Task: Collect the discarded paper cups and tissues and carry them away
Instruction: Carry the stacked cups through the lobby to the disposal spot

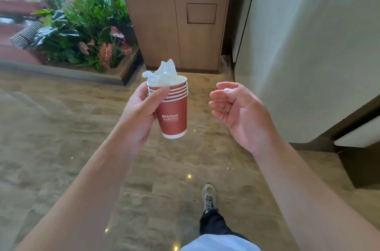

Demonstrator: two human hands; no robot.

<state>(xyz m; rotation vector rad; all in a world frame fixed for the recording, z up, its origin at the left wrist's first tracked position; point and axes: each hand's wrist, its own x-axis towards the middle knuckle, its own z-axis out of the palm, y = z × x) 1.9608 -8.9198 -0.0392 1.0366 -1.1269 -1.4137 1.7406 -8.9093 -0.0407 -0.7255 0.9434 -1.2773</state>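
Left hand point(141, 115) wrapped around stack of red paper cups point(172, 110), thumb across rims, stack held upright-ish in mid-air over floor point(61, 127). Crumpled white tissues point(162, 75) stuffed in top cup, poking out above rim. Right hand point(240, 112) empty, fingers loose and spread, just beside cups, not touching. Wooden cabinet point(176, 32) ahead, plants point(86, 24) to its left. One shoe point(208, 196) on floor below.
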